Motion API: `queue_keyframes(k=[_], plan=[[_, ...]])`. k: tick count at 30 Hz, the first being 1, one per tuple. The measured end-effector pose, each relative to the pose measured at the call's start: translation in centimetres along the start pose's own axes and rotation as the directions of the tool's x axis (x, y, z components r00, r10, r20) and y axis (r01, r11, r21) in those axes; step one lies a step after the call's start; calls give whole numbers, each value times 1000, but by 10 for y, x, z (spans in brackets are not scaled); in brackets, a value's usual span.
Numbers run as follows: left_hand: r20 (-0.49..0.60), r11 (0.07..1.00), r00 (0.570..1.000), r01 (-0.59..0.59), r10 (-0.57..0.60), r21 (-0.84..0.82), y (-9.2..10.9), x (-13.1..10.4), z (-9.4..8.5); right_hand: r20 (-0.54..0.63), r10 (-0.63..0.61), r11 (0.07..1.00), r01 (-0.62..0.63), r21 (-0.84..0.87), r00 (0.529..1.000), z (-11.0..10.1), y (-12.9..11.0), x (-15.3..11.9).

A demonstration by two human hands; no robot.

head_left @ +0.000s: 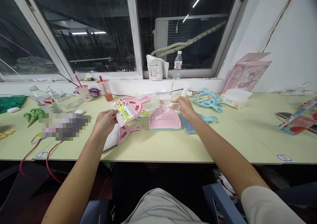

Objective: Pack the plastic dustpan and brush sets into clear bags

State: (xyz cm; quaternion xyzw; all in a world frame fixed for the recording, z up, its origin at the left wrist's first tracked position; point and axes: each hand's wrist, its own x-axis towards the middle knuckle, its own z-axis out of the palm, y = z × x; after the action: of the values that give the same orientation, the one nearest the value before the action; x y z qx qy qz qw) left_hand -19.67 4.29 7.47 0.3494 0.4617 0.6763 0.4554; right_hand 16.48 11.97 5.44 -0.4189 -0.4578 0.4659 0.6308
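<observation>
A pink brush set (pixel 135 103) with white bristles and a printed label card (pixel 123 110) is held above the left part of the table (pixel 153 149) by the left hand (pixel 106 120), its fingers clamped on the left edge of the set, with the handle directed to the far right. Beneath it, a second pink brush (pixel 125 133) is noted lying on the table, bristles to the left. A clear plastic wrapper (pixel 170 107) is gripped at its right end by the right hand (pixel 186 107), the fingers being drawn together on the film; the exact placing of each fingertip cannot be told. Under the wrapper, a pink dustpan (pixel 164 121) is seen at the centre of the table, with a blue edge showing below its near side. To the right, a blue brush set (pixel 210 100) is placed on the far side, and a blue handle (pixel 210 119) is found nearer, beside the right forearm. A tissue box (pixel 235 99) is positioned farther right.
</observation>
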Motion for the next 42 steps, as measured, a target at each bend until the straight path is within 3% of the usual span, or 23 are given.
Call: queue_keyframes(k=[3, 6, 9, 17, 20, 29, 35, 39, 42], plan=[[68, 998, 995, 65, -67, 23, -1, -3, 7, 18, 42, 966, -45, 253, 999, -29, -12, 1], [119, 989, 983, 132, -140, 70, -6, -6, 21, 32, 39, 926, -49, 375, 999, -50, -18, -2], [144, 986, 977, 148, -158, 79, -14, -7, 36, 56, 40, 888, -61, 456, 998, -59, -20, -6], [199, 981, 960, 186, -194, 59, -28, -3, 50, 50, 56, 856, -74, 512, 997, -54, -21, -13], [250, 977, 945, 212, -211, 26, -27, -3, 53, 86, 61, 869, -96, 486, 994, -52, -17, -15], [251, 972, 941, 234, -226, -1, -28, -3, 75, 222, 37, 932, -113, 344, 974, -37, -4, -25], [264, 969, 933, 240, -245, 55, -31, -3, 93, 328, 186, 897, -297, 328, 926, -32, -6, -30], [272, 956, 917, 270, -292, 115, -28, -4, 102, 292, 292, 886, -372, 277, 911, -26, -3, -31], [262, 942, 909, 283, -324, 182, -24, -1, 109, 275, 291, 901, -359, 242, 916, -21, 1, -33]])
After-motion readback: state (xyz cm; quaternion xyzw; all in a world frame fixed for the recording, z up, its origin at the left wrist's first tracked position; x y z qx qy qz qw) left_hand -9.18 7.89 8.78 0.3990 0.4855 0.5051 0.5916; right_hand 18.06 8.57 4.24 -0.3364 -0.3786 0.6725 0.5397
